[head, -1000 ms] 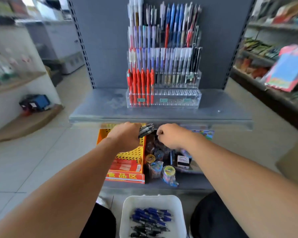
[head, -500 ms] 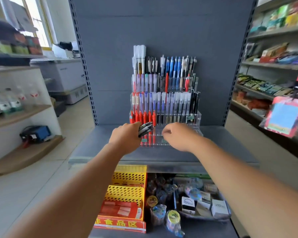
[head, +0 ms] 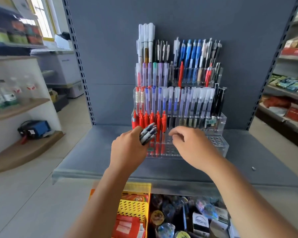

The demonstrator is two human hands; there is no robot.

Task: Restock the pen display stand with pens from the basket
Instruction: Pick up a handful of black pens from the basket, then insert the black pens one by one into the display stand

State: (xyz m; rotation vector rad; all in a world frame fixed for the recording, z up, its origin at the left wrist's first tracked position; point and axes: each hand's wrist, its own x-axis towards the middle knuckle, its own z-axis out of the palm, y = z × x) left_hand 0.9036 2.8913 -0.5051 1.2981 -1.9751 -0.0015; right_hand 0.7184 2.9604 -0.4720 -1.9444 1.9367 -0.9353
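Observation:
A clear tiered pen display stand [head: 219,145] sits on the grey shelf against the back panel. Its upper rows hold white, blue, purple and black pens, and red pens [head: 151,120] fill the left of the low row. The front holes to the right are bare. My left hand [head: 127,150] grips a bundle of dark blue-and-grey pens [head: 148,133], tips pointing at the red pens. My right hand [head: 193,146] hovers just right of the bundle over the front row, fingers curled, and I see no pen in it. The basket is out of view.
The grey shelf [head: 93,158] has bare room left and right of the stand. Below it are a yellow perforated tray [head: 132,206] and small packed goods [head: 198,219]. Stocked shelves [head: 286,103] line the right, and wooden shelves [head: 15,152] the left.
Both hands rose from the lower shelf level up to the stand's front row, the left still holding the pen bundle. The view lifted, so the white basket dropped out of sight.

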